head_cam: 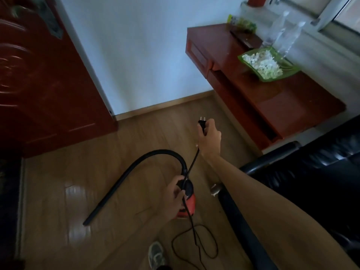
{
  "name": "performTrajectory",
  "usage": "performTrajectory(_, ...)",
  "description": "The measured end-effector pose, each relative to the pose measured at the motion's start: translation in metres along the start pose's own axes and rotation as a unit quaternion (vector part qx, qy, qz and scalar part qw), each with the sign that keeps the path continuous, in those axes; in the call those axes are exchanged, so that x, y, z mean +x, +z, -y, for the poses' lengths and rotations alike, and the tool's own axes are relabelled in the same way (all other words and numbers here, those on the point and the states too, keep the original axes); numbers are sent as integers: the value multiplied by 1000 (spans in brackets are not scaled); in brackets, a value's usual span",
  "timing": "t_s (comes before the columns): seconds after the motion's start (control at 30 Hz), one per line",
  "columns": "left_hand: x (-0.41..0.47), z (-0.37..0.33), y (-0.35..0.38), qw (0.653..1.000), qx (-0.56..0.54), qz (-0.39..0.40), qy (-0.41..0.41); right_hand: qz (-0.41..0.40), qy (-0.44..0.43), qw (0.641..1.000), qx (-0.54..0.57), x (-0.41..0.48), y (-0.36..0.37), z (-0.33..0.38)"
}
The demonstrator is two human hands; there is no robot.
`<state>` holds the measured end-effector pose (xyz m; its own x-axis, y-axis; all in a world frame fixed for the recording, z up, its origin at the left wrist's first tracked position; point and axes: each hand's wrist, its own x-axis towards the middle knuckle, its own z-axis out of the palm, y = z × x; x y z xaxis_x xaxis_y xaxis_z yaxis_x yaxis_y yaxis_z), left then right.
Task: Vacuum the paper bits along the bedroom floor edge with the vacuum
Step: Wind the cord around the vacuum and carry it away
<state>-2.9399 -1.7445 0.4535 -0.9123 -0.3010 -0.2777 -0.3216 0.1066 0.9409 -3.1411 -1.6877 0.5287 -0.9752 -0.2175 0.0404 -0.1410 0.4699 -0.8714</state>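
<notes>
A small red vacuum [187, 206] with a black top hangs just above the wooden floor. My left hand [176, 193] grips its black top handle. A black hose [124, 177] arcs from the vacuum's top down to a nozzle tip touching the floor at the left. My right hand [209, 137] is stretched forward and holds the black power plug [201, 124], prongs pointing up. The black cord [191, 166] runs from the plug back past the vacuum and loops on the floor [196, 242]. A green dish of white paper bits [263, 63] sits on the red desk.
A red wooden door [44, 84] stands at the left beside a white wall with a skirting board [163, 105]. The red desk [272, 106] at the right carries clear bottles [280, 32]. A black leather chair [315, 172] fills the lower right. My shoe [155, 254] is below.
</notes>
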Motion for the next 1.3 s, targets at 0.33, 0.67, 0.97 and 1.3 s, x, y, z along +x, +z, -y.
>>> performTrajectory(0.33, 38, 90, 27, 993, -59, 37, -95, 49, 59, 996, -38, 17, 59, -103)
performTrajectory(0.67, 73, 199, 94, 984, -98, -6, -151, 96, 127, 986, -38, 29, 113, -266)
performTrajectory(0.97, 106, 309, 125, 976, -101, -43, -188, 139, 148, 979, -9, 32, 174, -371)
performTrajectory(1.3, 141, 403, 136, 957, -138, -58, -248, 156, 178, 970, -57, 30, 253, -463)
